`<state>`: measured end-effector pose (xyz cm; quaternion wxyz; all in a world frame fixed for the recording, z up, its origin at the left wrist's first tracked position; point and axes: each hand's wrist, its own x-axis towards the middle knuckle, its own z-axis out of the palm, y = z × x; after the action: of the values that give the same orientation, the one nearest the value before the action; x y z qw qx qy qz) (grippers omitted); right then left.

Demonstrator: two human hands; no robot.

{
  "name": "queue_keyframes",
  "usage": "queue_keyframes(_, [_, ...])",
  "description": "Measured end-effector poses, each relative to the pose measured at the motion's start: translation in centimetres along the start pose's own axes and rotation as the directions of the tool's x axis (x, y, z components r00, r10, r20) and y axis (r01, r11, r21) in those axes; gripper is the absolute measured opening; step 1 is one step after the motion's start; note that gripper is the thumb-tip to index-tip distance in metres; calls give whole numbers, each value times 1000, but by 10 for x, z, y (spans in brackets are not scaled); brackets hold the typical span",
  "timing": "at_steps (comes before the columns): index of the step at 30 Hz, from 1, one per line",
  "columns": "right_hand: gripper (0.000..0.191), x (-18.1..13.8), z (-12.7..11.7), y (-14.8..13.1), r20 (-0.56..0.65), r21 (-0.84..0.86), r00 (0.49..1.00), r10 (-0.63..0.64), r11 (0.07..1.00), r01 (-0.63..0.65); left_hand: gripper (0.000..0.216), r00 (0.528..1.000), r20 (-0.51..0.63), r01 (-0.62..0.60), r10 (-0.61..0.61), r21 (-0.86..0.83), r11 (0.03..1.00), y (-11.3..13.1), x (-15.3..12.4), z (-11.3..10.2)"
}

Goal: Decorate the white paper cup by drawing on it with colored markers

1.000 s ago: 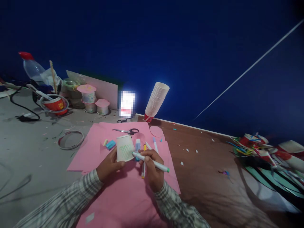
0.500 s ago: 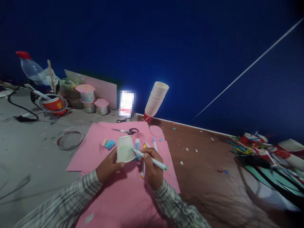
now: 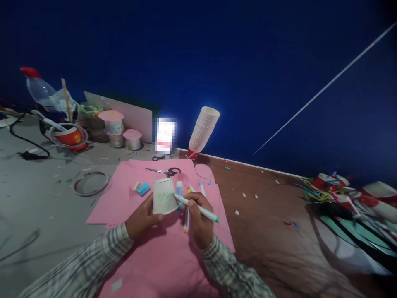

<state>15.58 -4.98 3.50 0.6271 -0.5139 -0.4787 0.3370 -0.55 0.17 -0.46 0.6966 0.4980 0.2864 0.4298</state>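
My left hand (image 3: pixel 143 218) grips a white paper cup (image 3: pixel 164 186), held upside down over pink paper sheets (image 3: pixel 108 203). Slanted green strokes mark the cup's side. Between the fingers of my right hand (image 3: pixel 200 219) is a white marker (image 3: pixel 198 210) with a green end, its tip at the cup's right side. Close by on the paper lie scissors (image 3: pixel 166 171), a blue eraser-like block (image 3: pixel 143 189), a glue stick (image 3: pixel 179 187) and several other markers, one with a yellow end (image 3: pixel 186 223) partly under my right hand.
A tall stack of paper cups (image 3: pixel 203 130) leans against the blue wall. Small decorated cups (image 3: pixel 133 138) with pink discs stand at the back left, near a tape roll (image 3: pixel 91 183). Cut red cups and scraps (image 3: pixel 344 198) pile up at the right.
The cup has turned and shifted very slightly in my left hand. The marker's tip stays at its right side; everything else looks the same.
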Motion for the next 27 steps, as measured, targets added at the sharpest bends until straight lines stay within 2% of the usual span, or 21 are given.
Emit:
queue_keyframes(9, [15, 2, 2, 0, -50, -8, 998, -24, 1000, 24, 72, 1000, -7, -4, 4, 38, 999, -2, -1, -1])
queue_keyframes(18, [16, 0, 1, -2, -5, -4, 1000, 2, 1000, -3, 71, 1000, 14, -17, 16, 16, 1000, -1, 0, -1])
queue_keyframes(27, [15, 1, 3, -3, -50, -12, 998, -43, 999, 43, 73, 999, 18, -30, 29, 26, 999, 0, -2, 1])
